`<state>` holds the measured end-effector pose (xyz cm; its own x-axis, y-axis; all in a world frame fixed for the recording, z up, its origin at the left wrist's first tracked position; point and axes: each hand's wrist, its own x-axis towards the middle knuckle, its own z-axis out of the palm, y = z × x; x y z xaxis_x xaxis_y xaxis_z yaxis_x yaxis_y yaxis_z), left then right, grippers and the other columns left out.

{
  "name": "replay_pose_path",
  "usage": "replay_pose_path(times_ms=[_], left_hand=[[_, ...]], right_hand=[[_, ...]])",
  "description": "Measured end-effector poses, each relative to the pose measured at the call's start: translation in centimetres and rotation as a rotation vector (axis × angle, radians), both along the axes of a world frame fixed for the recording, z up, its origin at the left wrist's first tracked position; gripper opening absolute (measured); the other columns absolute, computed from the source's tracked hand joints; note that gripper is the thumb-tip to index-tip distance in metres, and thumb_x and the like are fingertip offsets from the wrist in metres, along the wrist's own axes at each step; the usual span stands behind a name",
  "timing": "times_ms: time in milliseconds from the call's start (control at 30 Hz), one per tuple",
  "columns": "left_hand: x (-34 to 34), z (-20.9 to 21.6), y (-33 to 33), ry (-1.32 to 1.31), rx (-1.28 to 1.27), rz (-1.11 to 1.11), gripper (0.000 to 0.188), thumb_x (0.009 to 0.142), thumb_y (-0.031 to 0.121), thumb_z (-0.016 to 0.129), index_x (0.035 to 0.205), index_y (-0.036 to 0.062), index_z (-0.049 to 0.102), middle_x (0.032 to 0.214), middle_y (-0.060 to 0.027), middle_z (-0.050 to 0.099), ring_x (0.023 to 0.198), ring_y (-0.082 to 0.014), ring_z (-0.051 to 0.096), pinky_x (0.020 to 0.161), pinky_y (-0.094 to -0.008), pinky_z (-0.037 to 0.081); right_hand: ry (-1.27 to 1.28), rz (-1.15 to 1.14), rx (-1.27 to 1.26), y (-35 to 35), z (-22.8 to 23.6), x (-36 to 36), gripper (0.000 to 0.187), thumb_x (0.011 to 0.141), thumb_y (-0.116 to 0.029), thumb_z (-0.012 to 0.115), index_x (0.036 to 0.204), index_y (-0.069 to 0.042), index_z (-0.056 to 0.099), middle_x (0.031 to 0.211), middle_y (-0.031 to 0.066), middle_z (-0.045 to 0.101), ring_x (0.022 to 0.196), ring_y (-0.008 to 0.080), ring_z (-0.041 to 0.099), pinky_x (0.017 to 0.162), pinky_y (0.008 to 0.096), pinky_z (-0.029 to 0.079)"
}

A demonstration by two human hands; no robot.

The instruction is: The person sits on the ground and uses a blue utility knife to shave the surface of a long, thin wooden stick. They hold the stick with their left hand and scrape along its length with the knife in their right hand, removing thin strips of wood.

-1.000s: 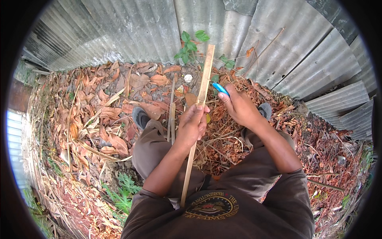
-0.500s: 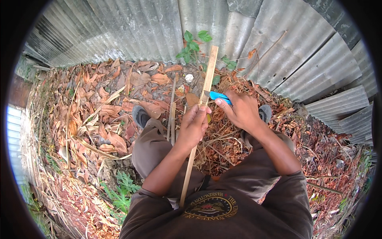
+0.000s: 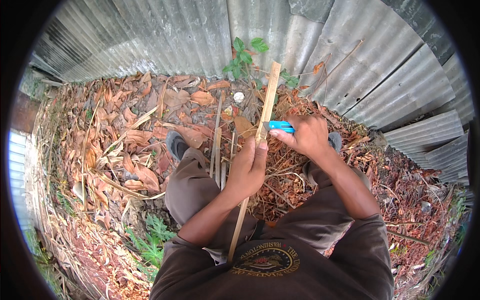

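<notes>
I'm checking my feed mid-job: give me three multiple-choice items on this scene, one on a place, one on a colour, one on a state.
1. Where is the knife relative to the stick?
A. On the ground by the shoe
B. Against the stick, just above the left hand
C. Tucked under the person's arm

2. What colour is the knife's handle?
A. Red
B. Blue
C. Yellow

3. What is the left hand doing?
A. Lying open on the knee
B. Wrapped round the stick
C. Picking up a leaf

Answers:
1 B: the right hand holds the knife at the stick's side, just past the left thumb.
2 B: the part showing beyond the fingers is bright blue.
3 B: the fingers curl round the stick about midway, in a closed grip.
</notes>
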<state>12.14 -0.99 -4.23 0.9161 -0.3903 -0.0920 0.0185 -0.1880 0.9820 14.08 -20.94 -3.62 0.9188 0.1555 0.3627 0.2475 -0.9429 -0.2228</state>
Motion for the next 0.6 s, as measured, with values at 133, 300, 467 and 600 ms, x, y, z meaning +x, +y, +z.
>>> replay_pose_path(times_ms=[133, 300, 467, 600], left_hand=[[0.2, -0.7, -0.1, 0.015, -0.045, -0.019, 0.025, 0.103, 0.025, 0.041, 0.101, 0.0013, 0.049, 0.066, -0.0043, 0.044, 0.059, -0.0127, 0.043, 0.057, -0.0312, 0.037], [-0.6, 0.2, -0.5, 0.095, -0.2, -0.071, 0.024, 0.104, 0.026, 0.04, 0.094, 0.0048, 0.047, 0.06, 0.0034, 0.038, 0.053, -0.0045, 0.034, 0.049, -0.0219, 0.029], [-0.1, 0.2, 0.4, 0.101, -0.122, -0.074, 0.026, 0.103, 0.025, 0.04, 0.102, 0.0002, 0.048, 0.068, -0.003, 0.045, 0.06, -0.0138, 0.046, 0.058, -0.0342, 0.04], [-0.8, -0.2, -0.1, -0.059, -0.022, -0.045, 0.025, 0.103, 0.025, 0.04, 0.103, 0.0005, 0.047, 0.067, -0.0037, 0.043, 0.059, -0.0131, 0.044, 0.056, -0.0333, 0.038]], right_hand=[[-0.074, -0.055, -0.03, -1.0, -0.5, 1.8, 0.059, 0.082, -0.065, 0.056, 0.068, -0.008, 0.063, 0.05, 0.0131, 0.056, 0.047, 0.0336, 0.058, 0.047, 0.044, 0.046], [-0.018, -0.175, 0.103, -2.4, 1.4, 2.9, 0.064, 0.08, -0.07, 0.054, 0.067, -0.009, 0.065, 0.052, 0.0124, 0.058, 0.047, 0.0321, 0.06, 0.046, 0.0433, 0.046], [-0.08, -0.043, 0.037, -0.7, 0.1, 1.0, 0.059, 0.081, -0.065, 0.057, 0.067, -0.008, 0.063, 0.051, 0.0124, 0.055, 0.047, 0.0331, 0.058, 0.047, 0.0434, 0.045], [-0.115, -0.022, 0.019, -1.3, -0.1, 1.2, 0.058, 0.081, -0.064, 0.058, 0.066, -0.008, 0.062, 0.05, 0.0119, 0.052, 0.047, 0.0327, 0.057, 0.046, 0.0427, 0.044]])
